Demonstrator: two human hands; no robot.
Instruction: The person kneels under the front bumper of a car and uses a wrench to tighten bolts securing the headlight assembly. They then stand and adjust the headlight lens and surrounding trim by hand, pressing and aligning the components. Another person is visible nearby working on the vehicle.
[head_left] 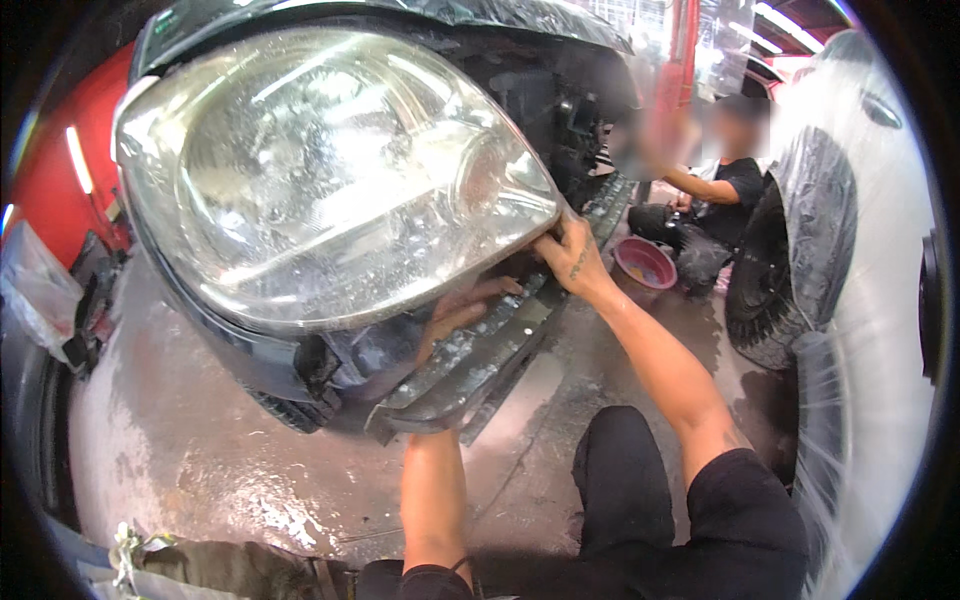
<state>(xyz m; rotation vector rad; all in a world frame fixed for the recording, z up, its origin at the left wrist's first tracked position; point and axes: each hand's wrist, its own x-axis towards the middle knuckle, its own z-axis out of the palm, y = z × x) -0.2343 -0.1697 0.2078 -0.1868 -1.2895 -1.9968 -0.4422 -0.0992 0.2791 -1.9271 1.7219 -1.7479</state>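
Observation:
A large, scuffed clear headlight (330,190) sits at the front corner of a dark car. At its right-hand lower corner, my right hand (578,258) is closed on the edge, fingers curled beneath. My left forearm passes under a worn metal bumper beam (490,352). Beyond this beam, my left hand (465,308) shows below the headlight with its fingers stretched out; no held thing shows in it. Part of the left wrist is hidden by the beam, and whatever lies behind the headlight is out of sight.
At the right stands a vehicle under clear plastic sheeting (870,300), with a black tyre (768,285). Another person (740,185) sits low near the dark car, close to a pink basin (624,262) on the floor. Plastic-wrapped parts (40,290) rest at the left.

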